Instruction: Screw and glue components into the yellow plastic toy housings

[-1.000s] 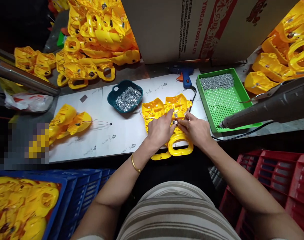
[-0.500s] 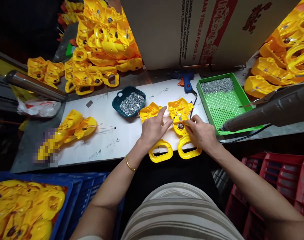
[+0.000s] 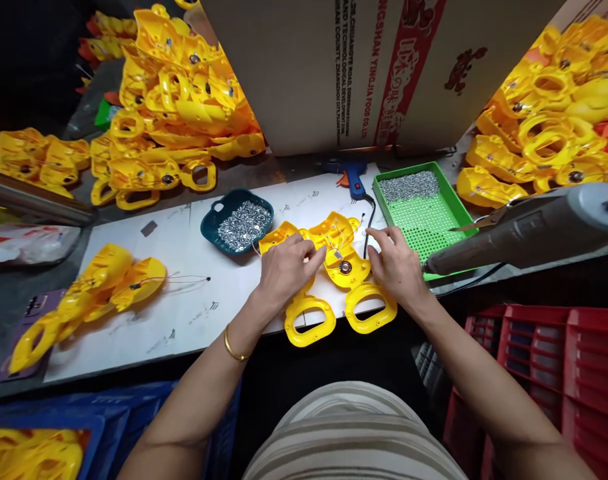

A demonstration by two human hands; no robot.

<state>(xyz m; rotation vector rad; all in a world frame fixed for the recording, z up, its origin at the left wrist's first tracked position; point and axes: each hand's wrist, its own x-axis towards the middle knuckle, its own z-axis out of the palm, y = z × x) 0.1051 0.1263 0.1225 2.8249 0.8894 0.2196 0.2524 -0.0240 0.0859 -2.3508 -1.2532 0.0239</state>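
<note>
Two yellow plastic shell halves joined by thin wires lie on the white board, their ring handles at its front edge. My left hand (image 3: 287, 267) rests over the left half (image 3: 310, 322), its thumb stretched toward the right half; what its fingers touch is hidden. The right half (image 3: 339, 233) shows its hollow inside, with a round metal part (image 3: 345, 267) in it. Beside that half, to its right, my right hand (image 3: 397, 267) is lifted, thumb and fingers apart, with nothing visible between them.
A dark green dish (image 3: 238, 221) and a green tray (image 3: 424, 207) hold small metal pieces. A blue glue gun (image 3: 355, 180) lies behind. A grey tool (image 3: 524, 230) juts in from the right. Another yellow shell pair (image 3: 104, 273) lies left, below yellow piles and a carton (image 3: 364, 73).
My right hand has come off the right shell half and moved slightly right. The right half's upper part has shifted closer to the left one. The view has turned a little to the right.
</note>
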